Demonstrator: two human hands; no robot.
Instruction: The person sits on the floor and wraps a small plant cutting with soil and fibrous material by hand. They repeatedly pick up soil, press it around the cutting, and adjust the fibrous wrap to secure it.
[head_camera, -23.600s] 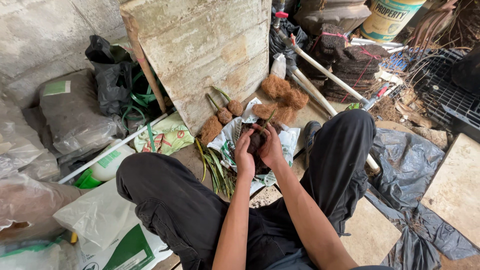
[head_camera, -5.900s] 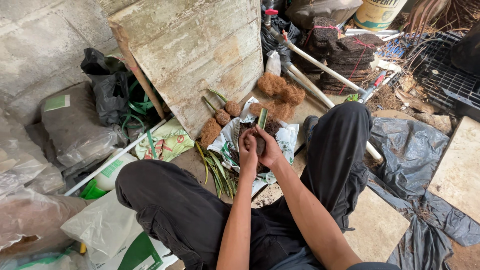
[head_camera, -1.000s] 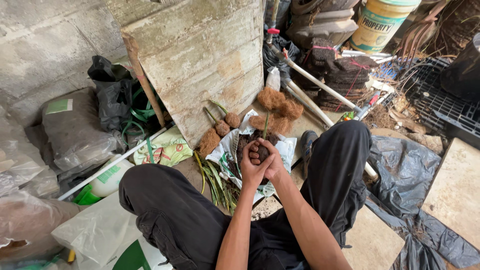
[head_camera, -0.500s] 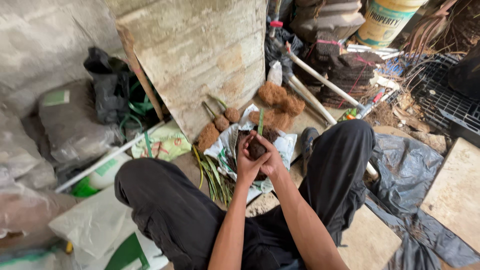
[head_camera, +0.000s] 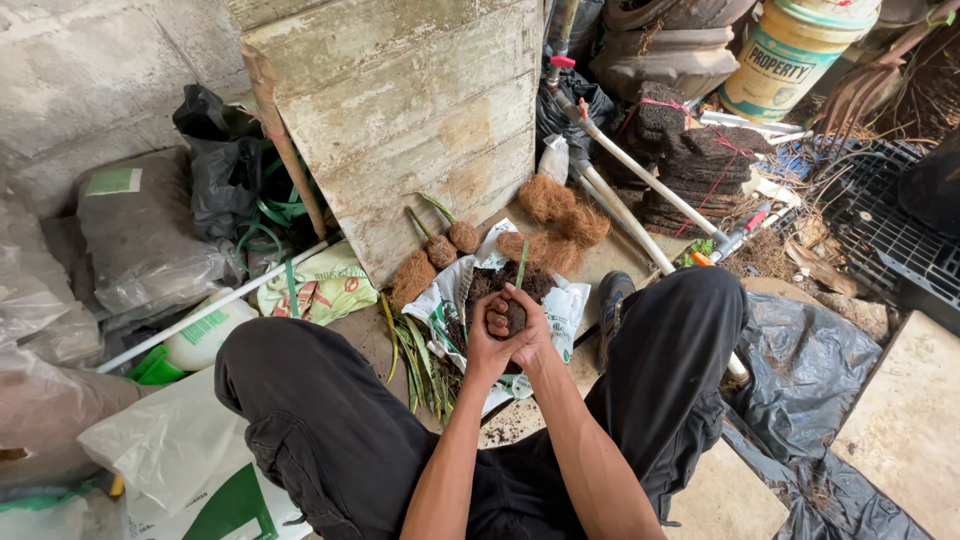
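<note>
I sit low with my knees apart, and both my hands meet in front of me over an open bag of dark soil (head_camera: 478, 290) lying on the floor. My left hand (head_camera: 488, 340) and my right hand (head_camera: 530, 335) are cupped tight together, closed around a dark ball of soil (head_camera: 513, 318) pressed between the palms. A thin green shoot (head_camera: 521, 266) sticks up out of the top of that ball, just above my fingers.

Just to the left of the bag lies a bundle of green leaves (head_camera: 415, 350) on the floor. Beyond the bag, against a leaning wooden board (head_camera: 400, 120), rest three finished brown fibre balls with green stems (head_camera: 440, 245). To their right sits a loose heap of brown coconut fibre (head_camera: 560, 220). A white pipe (head_camera: 640, 170) slants across the floor behind that heap, and a stack of dark fibre slabs (head_camera: 690, 160) tied with red string stands further back. A black plastic sheet (head_camera: 800, 370) lies beside my right leg.
</note>
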